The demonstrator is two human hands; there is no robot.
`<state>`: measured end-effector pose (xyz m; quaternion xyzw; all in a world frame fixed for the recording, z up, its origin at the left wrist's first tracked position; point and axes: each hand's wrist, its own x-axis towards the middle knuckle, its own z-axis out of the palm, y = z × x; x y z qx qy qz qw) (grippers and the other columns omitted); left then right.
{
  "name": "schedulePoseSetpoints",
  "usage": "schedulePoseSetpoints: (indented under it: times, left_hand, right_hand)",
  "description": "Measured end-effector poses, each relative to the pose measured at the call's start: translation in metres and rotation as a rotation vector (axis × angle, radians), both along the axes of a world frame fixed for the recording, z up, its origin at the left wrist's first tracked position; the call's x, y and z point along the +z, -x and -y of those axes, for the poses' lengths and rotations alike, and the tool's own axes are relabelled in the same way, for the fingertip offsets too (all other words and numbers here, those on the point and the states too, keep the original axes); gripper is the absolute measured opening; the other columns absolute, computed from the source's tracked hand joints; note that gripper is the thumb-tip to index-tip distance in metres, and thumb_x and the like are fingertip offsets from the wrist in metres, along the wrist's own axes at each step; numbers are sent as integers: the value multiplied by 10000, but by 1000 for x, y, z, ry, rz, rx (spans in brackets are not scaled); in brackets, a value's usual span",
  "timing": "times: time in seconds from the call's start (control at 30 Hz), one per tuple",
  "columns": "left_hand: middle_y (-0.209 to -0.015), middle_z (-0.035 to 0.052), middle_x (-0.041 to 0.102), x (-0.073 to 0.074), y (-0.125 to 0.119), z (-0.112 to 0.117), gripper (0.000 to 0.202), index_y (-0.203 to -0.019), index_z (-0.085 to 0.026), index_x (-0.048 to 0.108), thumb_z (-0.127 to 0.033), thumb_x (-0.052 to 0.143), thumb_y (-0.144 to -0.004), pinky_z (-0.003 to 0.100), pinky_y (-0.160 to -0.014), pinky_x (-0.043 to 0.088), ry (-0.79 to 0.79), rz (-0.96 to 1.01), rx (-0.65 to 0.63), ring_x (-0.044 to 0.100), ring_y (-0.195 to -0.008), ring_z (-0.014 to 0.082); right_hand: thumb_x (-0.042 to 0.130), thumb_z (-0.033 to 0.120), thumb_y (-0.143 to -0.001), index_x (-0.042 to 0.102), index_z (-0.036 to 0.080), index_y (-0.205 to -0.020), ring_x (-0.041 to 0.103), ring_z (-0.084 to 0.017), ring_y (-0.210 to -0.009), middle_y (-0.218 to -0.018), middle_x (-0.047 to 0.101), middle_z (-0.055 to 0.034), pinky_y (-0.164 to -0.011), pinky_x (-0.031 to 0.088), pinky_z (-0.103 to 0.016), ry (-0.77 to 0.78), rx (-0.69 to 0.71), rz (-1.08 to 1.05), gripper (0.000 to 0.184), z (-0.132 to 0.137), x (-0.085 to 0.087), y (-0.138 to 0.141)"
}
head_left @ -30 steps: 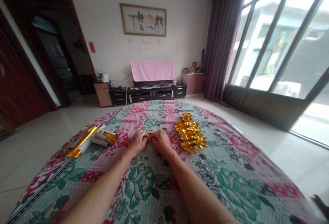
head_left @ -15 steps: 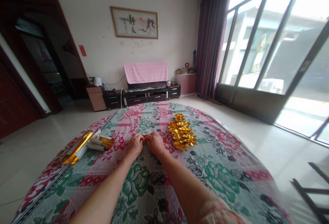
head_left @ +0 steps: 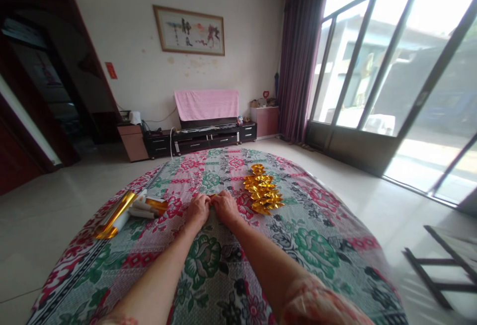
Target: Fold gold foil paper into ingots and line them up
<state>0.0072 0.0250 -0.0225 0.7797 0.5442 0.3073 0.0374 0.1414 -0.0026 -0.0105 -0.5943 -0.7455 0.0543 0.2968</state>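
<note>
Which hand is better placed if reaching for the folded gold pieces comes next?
Probably the right hand: it is nearer the folded gold pieces, while the left hand is closer to the gold-and-white rolls. Both hands appear to grip a small gold item.

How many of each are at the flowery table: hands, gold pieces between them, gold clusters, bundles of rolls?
Left hand, right hand: 2
Gold piece between them: 1
Cluster of folded gold shapes: 1
Bundle of gold-and-white rolls: 1
Total: 5

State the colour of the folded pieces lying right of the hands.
The folded pieces are shiny gold, as the head view shows.
</note>
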Motion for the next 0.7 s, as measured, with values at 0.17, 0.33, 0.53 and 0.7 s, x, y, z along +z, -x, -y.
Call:
schedulePoseSetpoints:
  times: [0.17,0.33,0.53,0.7]
  left_hand:
    - [-889,87,605,1,-1,4,192,-846,-166,605,-153,419,-802,353,-808,427,-17,-32,-5,549,-856,222]
    - [-881,86,606,3,-1,7,199,-835,-177,607,-157,411,-811,350,-808,426,-26,-36,-24,552,-856,220]
    - [-879,92,608,3,-1,8,204,-837,-187,611,-152,411,-814,353,-803,423,-48,-23,-6,551,-861,223]
    - [-876,78,603,3,-1,7,185,-818,-187,589,-146,409,-810,352,-802,426,-35,-28,-24,549,-860,221]
  right_hand:
    - [415,271,-887,695,270,-919,497,-161,-852,-931,578,-40,-755,360,-244,15,-15,15,281,0,0,1]
    - [443,264,-868,693,275,-935,491,-159,-871,-934,574,-34,-773,359,-238,22,-22,18,258,0,-1,2]
    - [432,245,-874,699,280,-912,497,-158,-881,-935,577,-31,-784,359,-239,13,-26,-3,272,1,-2,3]
    - [447,255,-871,695,285,-927,492,-165,-902,-938,580,-29,-792,362,-245,15,-37,-1,256,4,-2,3]
